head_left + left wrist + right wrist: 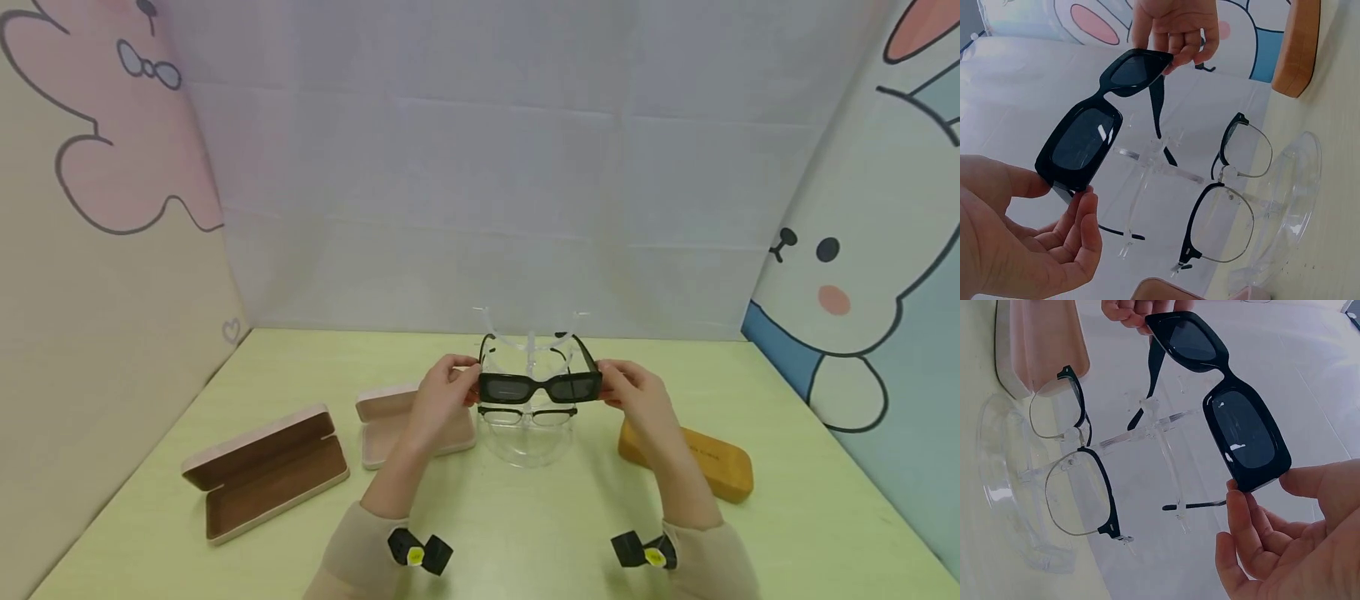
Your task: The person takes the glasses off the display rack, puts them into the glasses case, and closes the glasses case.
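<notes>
Lying open near sunglasses (538, 387): two cases (381, 442)

the left sleeve (358, 557) and right sleeve (712, 562) are plain beige, ending on the forearms. at their cuffs sit a left camera (437, 554) and right camera (629, 549), both black, blocky and angular, each bearing a small yellow patch (416, 556). the left hand (441, 396) and right hand (633, 390) are bare.

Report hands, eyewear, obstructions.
Left hand, right hand pinching black rectangular sunglasses. Clear plastic stand behind, contact unclear. Black-browed clear-lensed eyeglasses below. No visible obstruction.
</notes>
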A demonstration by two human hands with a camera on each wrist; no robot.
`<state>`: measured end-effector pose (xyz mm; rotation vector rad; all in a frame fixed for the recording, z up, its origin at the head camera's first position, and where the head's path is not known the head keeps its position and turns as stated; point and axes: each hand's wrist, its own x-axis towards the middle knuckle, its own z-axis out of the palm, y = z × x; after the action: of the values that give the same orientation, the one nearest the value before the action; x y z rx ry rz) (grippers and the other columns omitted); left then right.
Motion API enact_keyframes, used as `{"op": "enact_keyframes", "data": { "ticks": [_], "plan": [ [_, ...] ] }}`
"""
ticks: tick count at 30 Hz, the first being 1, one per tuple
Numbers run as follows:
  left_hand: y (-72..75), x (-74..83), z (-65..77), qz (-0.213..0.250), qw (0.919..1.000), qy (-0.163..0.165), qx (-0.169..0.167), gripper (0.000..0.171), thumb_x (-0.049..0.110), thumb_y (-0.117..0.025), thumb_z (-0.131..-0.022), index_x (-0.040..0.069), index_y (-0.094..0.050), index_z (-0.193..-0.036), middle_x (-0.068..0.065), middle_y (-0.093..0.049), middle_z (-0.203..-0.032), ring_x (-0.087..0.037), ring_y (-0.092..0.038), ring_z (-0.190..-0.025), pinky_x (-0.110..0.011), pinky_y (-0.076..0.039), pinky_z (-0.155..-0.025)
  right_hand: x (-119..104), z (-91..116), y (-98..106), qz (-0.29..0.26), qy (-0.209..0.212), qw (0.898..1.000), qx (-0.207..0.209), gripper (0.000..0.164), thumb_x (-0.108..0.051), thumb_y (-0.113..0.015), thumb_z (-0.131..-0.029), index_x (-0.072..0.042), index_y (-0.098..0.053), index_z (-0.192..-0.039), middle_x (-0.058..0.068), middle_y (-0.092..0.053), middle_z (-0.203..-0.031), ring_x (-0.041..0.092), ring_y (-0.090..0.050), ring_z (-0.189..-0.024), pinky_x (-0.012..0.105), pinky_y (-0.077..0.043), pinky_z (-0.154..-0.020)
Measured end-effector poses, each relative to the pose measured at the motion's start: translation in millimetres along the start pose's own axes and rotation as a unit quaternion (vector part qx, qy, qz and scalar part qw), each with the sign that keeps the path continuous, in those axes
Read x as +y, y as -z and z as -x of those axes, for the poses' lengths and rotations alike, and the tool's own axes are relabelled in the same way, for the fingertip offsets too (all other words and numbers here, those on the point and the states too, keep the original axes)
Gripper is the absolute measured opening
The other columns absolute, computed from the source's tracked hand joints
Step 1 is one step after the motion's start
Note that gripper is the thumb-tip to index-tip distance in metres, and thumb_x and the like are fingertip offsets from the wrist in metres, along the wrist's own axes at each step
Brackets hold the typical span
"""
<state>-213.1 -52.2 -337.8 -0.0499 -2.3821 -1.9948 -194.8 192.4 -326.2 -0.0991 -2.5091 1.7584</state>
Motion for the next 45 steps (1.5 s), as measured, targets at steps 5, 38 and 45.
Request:
{"op": "enact_keyframes", "data": {
  "ticks": [5,38,45],
  "plan": [
    [4.7,5.1,3.0,0.018,0.9996,0.001,-0.021,0.027,0.02,-0.053,-0.09,0.001,-0.055,-0.109,-0.006,-0.061,-0.07,-0.011,-0.056,-0.058,-0.027,-0.049,-0.063,-5.3,5.6,6.9,-0.025,0.004,0.999,-0.025,0.047,-0.031,-0.048,-0.095,0.003,-0.046,-0.127,-0.007,-0.061,-0.08,0.003,-0.059,-0.072,0.017,-0.047,-0.077],
    [45.7,62.3,55.4,-0.02,0.9963,-0.058,-0.059,0.015,0.017,-0.051,-0.093,0.004,-0.053,-0.1,-0.004,-0.062,-0.071,-0.018,-0.058,-0.069,-0.03,-0.048,-0.069,-55.0,62.7,27.4,0.023,0.086,0.994,-0.059,0.044,-0.033,-0.047,-0.095,-0.005,-0.048,-0.128,-0.011,-0.062,-0.072,0.01,-0.059,-0.076,0.03,-0.037,-0.079],
    [47.4,61.1,55.0,-0.008,0.996,-0.067,-0.059,0.017,0.017,-0.053,-0.092,0.005,-0.053,-0.104,-0.002,-0.059,-0.07,-0.019,-0.057,-0.068,-0.034,-0.049,-0.072,-54.5,61.9,23.4,-0.005,0.086,0.995,-0.049,0.043,-0.031,-0.051,-0.093,-0.004,-0.048,-0.127,-0.015,-0.064,-0.073,0.008,-0.061,-0.079,0.026,-0.034,-0.056]
  ]
}}
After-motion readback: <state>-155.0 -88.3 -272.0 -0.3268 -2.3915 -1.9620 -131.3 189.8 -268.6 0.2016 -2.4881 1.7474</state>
